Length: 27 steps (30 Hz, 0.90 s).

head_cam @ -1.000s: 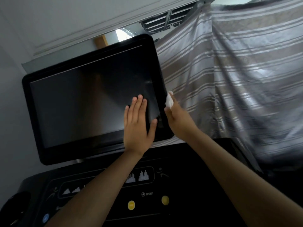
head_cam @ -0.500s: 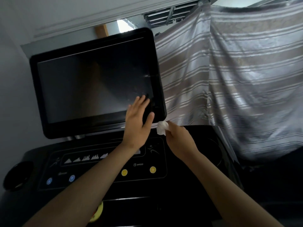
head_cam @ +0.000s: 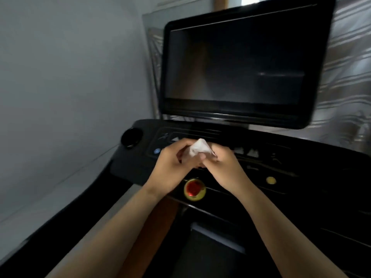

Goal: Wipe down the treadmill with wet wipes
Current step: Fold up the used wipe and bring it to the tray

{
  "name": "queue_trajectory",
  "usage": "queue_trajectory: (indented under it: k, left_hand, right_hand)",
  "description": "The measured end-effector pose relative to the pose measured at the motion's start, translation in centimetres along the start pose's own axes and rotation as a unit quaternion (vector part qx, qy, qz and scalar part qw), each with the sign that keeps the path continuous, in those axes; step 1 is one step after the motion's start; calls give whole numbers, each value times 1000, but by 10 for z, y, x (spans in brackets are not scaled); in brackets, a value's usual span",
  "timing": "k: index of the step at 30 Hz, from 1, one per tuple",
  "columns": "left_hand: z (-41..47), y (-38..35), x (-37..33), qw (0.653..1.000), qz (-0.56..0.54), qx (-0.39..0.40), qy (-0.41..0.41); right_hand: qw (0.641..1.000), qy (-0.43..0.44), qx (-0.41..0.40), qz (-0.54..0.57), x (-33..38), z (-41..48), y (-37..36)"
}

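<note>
A crumpled white wet wipe sits between both my hands, just above the black treadmill console. My left hand curls its fingers around the wipe from the left. From the right, my right hand pinches the same wipe with thumb and fingers. The dark treadmill screen stands upright behind the console, untouched by either hand.
A red stop button with a yellow ring lies just below my hands. A yellow button is to the right, a round cup holder at the console's left end. A grey wall is left, a striped curtain right.
My left hand left the screen and came down to the wipe. My right hand brought the wipe down over the console. The view swung left and downward.
</note>
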<state>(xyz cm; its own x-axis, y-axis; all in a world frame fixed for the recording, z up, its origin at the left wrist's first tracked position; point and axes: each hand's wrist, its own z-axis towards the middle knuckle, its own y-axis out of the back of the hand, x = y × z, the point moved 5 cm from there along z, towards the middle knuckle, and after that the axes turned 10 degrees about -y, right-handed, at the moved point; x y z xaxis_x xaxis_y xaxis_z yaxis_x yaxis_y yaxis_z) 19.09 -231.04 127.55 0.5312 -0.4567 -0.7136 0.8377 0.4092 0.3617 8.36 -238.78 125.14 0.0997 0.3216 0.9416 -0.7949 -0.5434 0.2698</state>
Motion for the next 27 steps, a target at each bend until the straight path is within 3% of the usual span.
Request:
queue_trajectory:
  k: [11,19,27]
  left_hand:
    - [-183,213,34,958,106,-202,176]
    - [-343,328,25,890,200,-276,301]
    - [-459,383,-29,810,295,-360,358]
  right_hand:
    - [975,-32,222,7,30,-11,-274]
    - [895,-28,438,81,50,-88,-454]
    - [820,-4,563,97,83,-173,-567]
